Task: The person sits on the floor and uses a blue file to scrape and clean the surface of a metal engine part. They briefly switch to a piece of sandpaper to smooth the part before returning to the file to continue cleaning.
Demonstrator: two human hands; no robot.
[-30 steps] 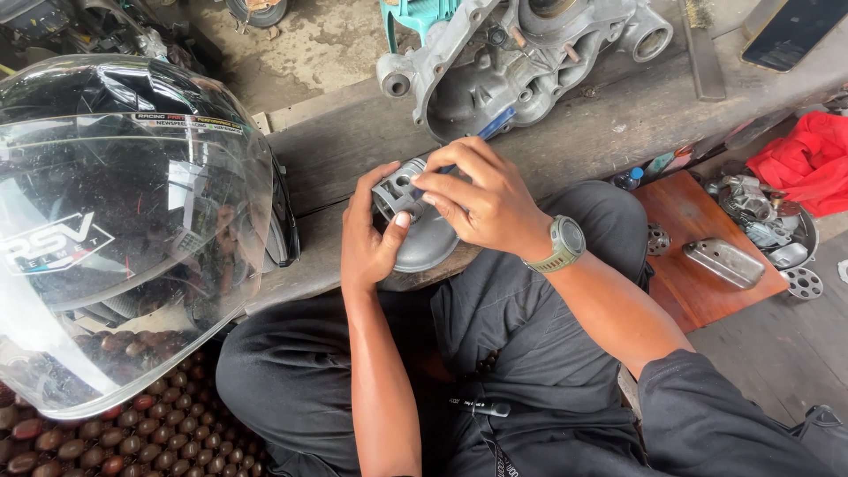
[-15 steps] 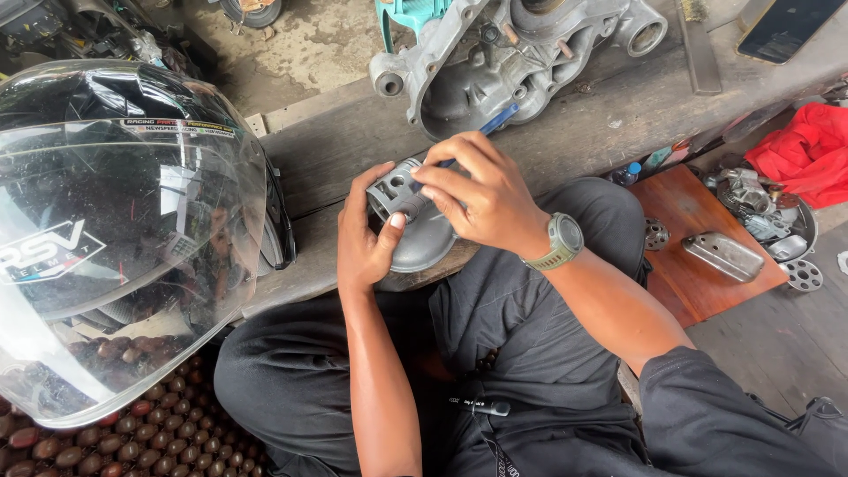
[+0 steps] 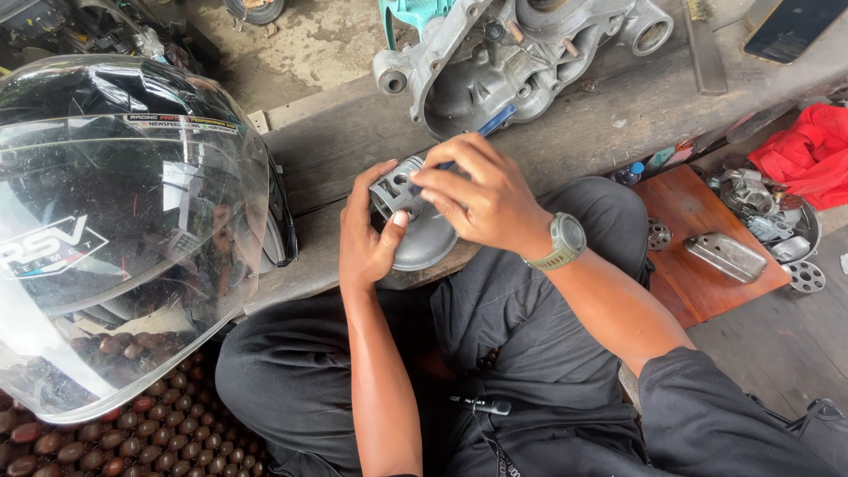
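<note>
Head view: grey metal engine part (image 3: 422, 231) at frame centre is gripped by left hand (image 3: 367, 240) and worked with blue-handled tool (image 3: 481, 132) pinched in right hand (image 3: 481, 199), engine casing (image 3: 521, 53) at 12 o'clock; steady support judged necessary next.

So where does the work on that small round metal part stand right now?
The big engine casing already lies open on the wooden bench, with loose parts on the brown board. In hand: the left hand steadies the grey round part while the right hand works a blue-handled tool into it. The part is apart from the casing, not yet fitted.
</note>
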